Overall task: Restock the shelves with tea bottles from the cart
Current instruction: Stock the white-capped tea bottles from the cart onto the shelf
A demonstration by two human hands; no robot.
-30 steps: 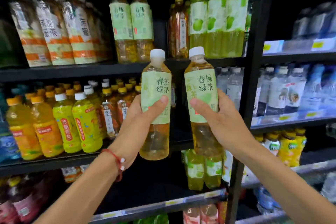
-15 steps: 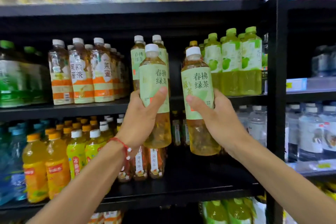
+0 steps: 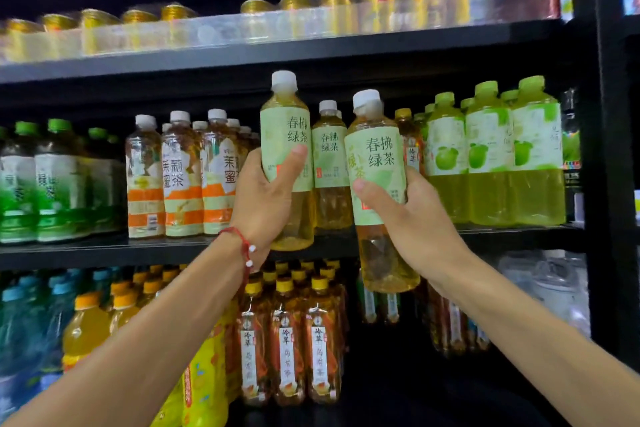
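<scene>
The 2 bottles have risen to the shelf [image 3: 104, 251] of matching tea. The left hand [image 3: 266, 198] wraps the left bottle [image 3: 285, 135] at the shelf edge; the right hand [image 3: 412, 218] wraps the right bottle [image 3: 375, 156], lower and nearer. Placing seems next.

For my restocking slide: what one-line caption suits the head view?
Left hand grips the left tea bottle, right hand the right tea bottle, both held before a matching shelved bottle.
</scene>
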